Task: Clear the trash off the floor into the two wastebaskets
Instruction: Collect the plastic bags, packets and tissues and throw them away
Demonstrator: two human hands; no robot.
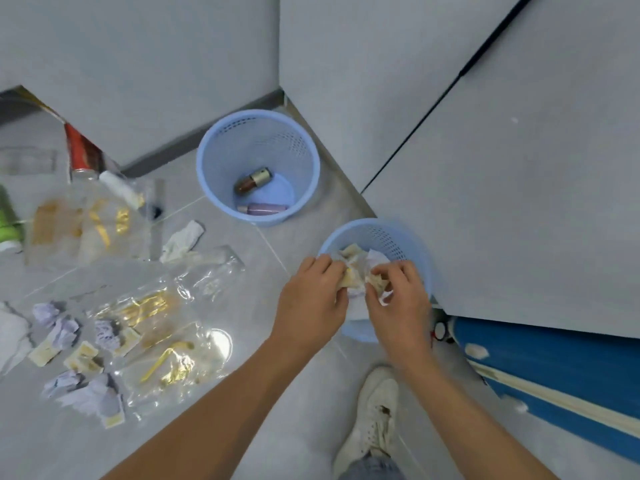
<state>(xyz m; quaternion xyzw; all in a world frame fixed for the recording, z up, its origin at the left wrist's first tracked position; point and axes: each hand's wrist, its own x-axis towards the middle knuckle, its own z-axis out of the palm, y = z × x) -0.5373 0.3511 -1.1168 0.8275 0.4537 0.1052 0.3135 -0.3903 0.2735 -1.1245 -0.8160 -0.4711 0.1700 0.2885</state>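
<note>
Two light blue mesh wastebaskets stand on the grey tiled floor. The far wastebasket (211,161) holds a small brown bottle (252,179) and a purple tube (266,208). Over the near wastebasket (412,240), my left hand (311,299) and my right hand (398,303) together grip a wad of crumpled paper and beige wrappers (360,271). Left of me on the floor lie crumpled lilac papers (59,327), beige wrappers (83,358), clear plastic bags with gold print (162,344) and a white crumpled tissue (183,237).
Grey wall panels rise behind both baskets. A blue board with a white stripe (554,375) lies at the right, beside the near basket. My white shoe (374,420) stands below my hands. A red can (81,150), a white tube (121,188) and a green object (8,220) lie far left.
</note>
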